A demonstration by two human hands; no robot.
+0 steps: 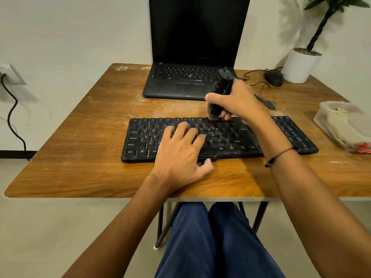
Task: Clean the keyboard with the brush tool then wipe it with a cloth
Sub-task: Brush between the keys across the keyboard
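Pale walls and a pale floor surround your worn wooden table, which fills the middle of the frame; on it, just below centre, lies the long black keyboard with pale lettering, its keys dusted with light specks. Your left hand rests flat on the keyboard's left-centre keys, fingers straight and slightly spread, thumb on the table just below the front edge. Your right hand grips the black brush tool above the keyboard's top row, fingers and thumb curled round its body; the tool stands nearly upright, and its lower bristle end touches the keys near the top middle; a thin dark cord bracelet circles your right wrist. At upper centre an open black laptop with a dark screen sits behind the keyboard; to its right lies a black corded mouse, and in the upper right corner a white pot with a green plant. At the right edge a clear plastic tub holds a pale yellowish cloth. At the left edge a black cable hangs from a wall socket; your blue trousers show at the bottom.
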